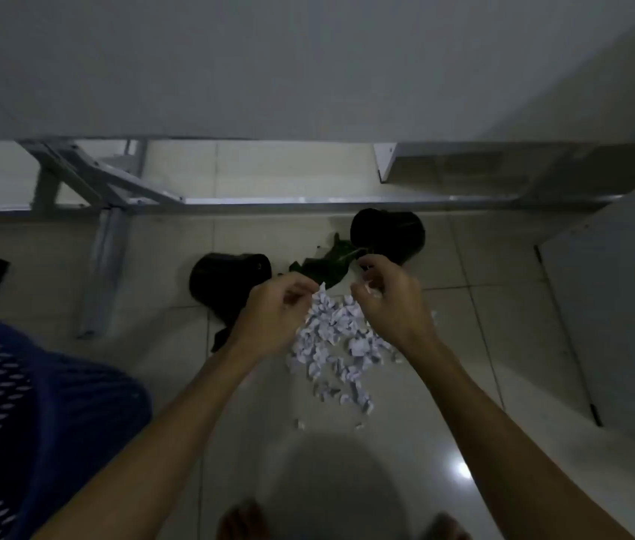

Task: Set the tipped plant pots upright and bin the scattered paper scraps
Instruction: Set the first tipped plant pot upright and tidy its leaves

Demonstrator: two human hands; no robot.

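A heap of white paper scraps [337, 344] lies on the tiled floor between my forearms. My left hand [273, 311] pinches a paper scrap at its fingertips, just above the heap's far end. My right hand [390, 296] is curled over the heap with small scraps in its fingers. Two black plant pots lie tipped on the floor behind: one pot [228, 280] to the left of my left hand, another pot [386, 231] beyond my right hand. Dark green leaves [325, 265] spill between the two pots.
A blue perforated bin [35, 415] stands at the lower left. A white desk top [308, 64] fills the upper view, its metal frame [105, 243] reaching the floor at left. A white cabinet [619, 305] stands at right. My feet show at the bottom edge.
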